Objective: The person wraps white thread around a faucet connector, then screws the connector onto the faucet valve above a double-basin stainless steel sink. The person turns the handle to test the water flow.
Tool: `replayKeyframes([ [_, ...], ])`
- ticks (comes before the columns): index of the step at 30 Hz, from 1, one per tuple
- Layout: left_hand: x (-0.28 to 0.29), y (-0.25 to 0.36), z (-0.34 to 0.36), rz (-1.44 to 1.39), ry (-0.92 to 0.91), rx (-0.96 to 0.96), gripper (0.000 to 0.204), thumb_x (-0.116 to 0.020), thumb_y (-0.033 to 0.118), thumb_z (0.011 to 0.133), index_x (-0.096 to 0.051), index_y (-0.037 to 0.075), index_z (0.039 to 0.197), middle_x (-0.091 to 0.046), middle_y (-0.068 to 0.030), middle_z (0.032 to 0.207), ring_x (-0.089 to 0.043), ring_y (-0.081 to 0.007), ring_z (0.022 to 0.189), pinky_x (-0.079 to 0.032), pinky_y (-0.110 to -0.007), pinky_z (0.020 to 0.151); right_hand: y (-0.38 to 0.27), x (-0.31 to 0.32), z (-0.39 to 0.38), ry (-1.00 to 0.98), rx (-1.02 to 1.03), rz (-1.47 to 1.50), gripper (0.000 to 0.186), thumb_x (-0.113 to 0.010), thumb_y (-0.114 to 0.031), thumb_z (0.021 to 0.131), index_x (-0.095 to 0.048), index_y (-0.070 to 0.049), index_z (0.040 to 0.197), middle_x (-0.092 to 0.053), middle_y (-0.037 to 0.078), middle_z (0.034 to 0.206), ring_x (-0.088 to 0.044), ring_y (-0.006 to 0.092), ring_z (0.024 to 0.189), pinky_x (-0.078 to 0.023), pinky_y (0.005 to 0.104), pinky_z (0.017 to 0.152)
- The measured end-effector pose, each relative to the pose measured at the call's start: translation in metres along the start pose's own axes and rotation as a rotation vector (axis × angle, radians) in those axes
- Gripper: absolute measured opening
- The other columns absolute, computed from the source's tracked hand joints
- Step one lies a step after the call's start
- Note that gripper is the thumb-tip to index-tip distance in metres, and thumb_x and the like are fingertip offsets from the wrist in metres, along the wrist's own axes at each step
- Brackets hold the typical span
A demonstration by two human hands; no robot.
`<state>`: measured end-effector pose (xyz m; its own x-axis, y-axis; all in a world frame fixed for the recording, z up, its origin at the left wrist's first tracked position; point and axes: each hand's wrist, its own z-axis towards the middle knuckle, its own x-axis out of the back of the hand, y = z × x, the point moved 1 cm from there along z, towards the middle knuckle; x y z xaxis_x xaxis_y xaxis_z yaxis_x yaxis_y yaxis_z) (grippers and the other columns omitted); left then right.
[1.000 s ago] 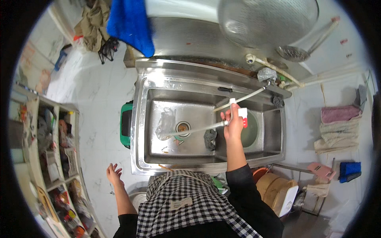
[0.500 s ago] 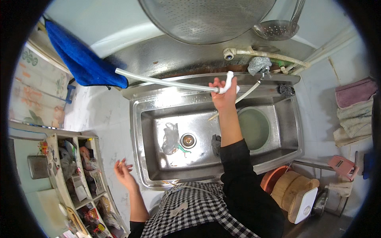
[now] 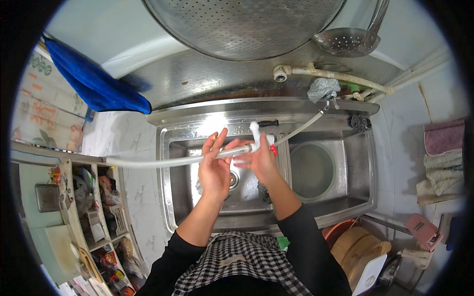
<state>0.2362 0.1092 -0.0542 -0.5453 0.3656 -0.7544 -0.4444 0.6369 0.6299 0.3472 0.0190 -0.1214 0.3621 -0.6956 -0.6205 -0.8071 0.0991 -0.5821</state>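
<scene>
Over the sink (image 3: 165, 187), my right hand (image 3: 264, 165) holds a white plastic tap (image 3: 255, 134) with a small red part showing beside the fingers. A pale hose (image 3: 173, 162) runs from the tap off to the left. It crosses the palm and fingers of my left hand (image 3: 215, 172), which is loosely curled around it close to the tap. A dark scrap (image 3: 263, 193) lies in the sink below my right hand. The round drain (image 3: 233, 178) is partly hidden by my left hand.
In the right basin stands a round tub of cloudy water (image 3: 312, 170). A wall tap (image 3: 332, 101) feeds a thin hose (image 3: 301, 128) into the sink. A black-handled tool (image 3: 268, 123) lies on the ledge. A large strainer (image 3: 242, 29) and a skimmer (image 3: 348, 42) are behind.
My left hand has come from beside the sink up to the hose. My right hand has brought the tap nearer and left, and the hose has swung down off the back ledge.
</scene>
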Motion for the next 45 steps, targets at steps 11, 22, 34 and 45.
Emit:
replayKeyframes([
  [11, -0.033, -0.039, -0.001, 0.261, 0.09, -0.205, 0.044, -0.041, 0.005, 0.09, -0.04, 0.003, 0.135, -0.051, -0.0245, 0.143, -0.054, -0.0112, 0.061, -0.05, -0.032, 0.077, 0.051, 0.041, -0.102, 0.022, -0.02, -0.287, 0.072, -0.036, -0.059, 0.101, -0.069, 0.005, 0.098, -0.072, 0.013, 0.086, -0.066, 0.0191, 0.062, -0.057, 0.0284, 0.061],
  [22, -0.019, -0.06, -0.029, 0.645, -0.126, -0.196, 0.059, -0.044, -0.006, 0.089, -0.029, 0.0, 0.146, -0.042, -0.0188, 0.151, -0.054, -0.0077, 0.078, -0.048, -0.024, 0.073, 0.043, 0.039, -0.074, 0.172, 0.702, -1.545, 0.052, -0.078, -0.009, 0.075, -0.06, -0.005, 0.123, -0.062, 0.014, 0.111, -0.064, 0.0306, 0.097, -0.052, 0.0386, 0.083],
  [34, 0.07, -0.041, -0.058, 0.855, -0.095, -0.173, 0.078, -0.061, -0.004, 0.089, -0.017, 0.002, 0.154, -0.036, -0.0173, 0.154, -0.062, -0.0181, 0.102, -0.05, -0.032, 0.092, -0.078, 0.05, -0.026, 0.461, 0.88, -0.803, 0.017, -0.066, -0.009, 0.093, -0.068, 0.004, 0.102, -0.07, 0.008, 0.083, -0.064, 0.0111, 0.069, -0.051, 0.0253, 0.062],
  [45, 0.192, -0.031, -0.092, 0.878, 0.182, -0.052, 0.071, -0.056, -0.003, 0.091, -0.021, 0.001, 0.153, -0.038, -0.0165, 0.153, -0.062, -0.0125, 0.092, -0.051, -0.027, 0.084, -0.164, 0.006, 0.022, 0.582, 0.887, -0.912, 0.028, -0.068, -0.017, 0.093, -0.069, 0.011, 0.092, -0.07, 0.011, 0.073, -0.068, 0.0127, 0.062, -0.055, 0.0257, 0.058],
])
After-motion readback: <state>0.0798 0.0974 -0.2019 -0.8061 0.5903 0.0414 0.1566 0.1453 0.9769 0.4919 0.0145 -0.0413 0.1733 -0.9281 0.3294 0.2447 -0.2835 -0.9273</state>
